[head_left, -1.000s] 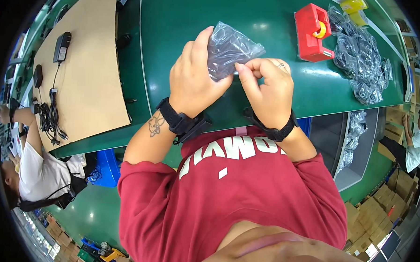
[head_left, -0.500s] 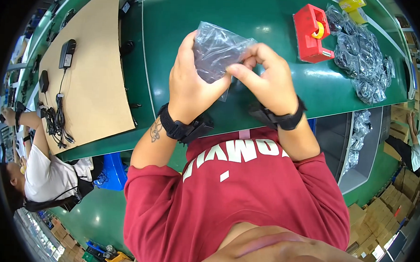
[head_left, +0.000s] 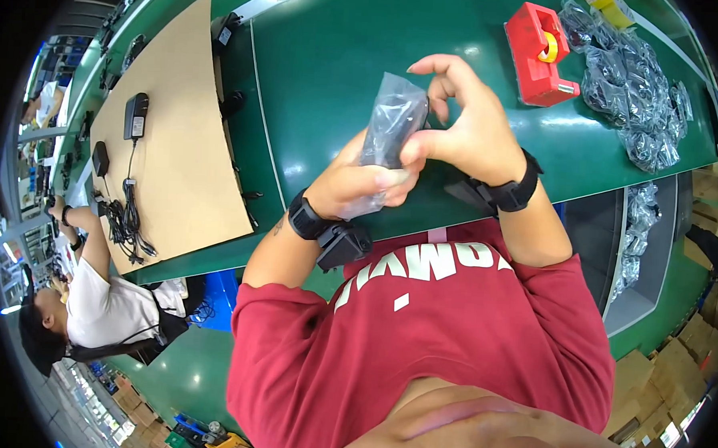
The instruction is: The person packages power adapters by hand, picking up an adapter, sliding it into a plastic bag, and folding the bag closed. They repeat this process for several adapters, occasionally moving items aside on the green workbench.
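- Left hand (head_left: 359, 184) — fingers curled around the lower end of a clear plastic bag (head_left: 389, 129) holding something dark.
- Right hand (head_left: 467, 125) — thumb pressed to the bag's side, other fingers arched loosely above it.
- Beyond the right hand: red tape dispenser (head_left: 538, 54), then a heap of filled bags (head_left: 633, 88).

A green bench (head_left: 341, 79) bears a red tape dispenser (head_left: 537, 54), bagged cables (head_left: 633, 92), cardboard sheet (head_left: 170, 136).
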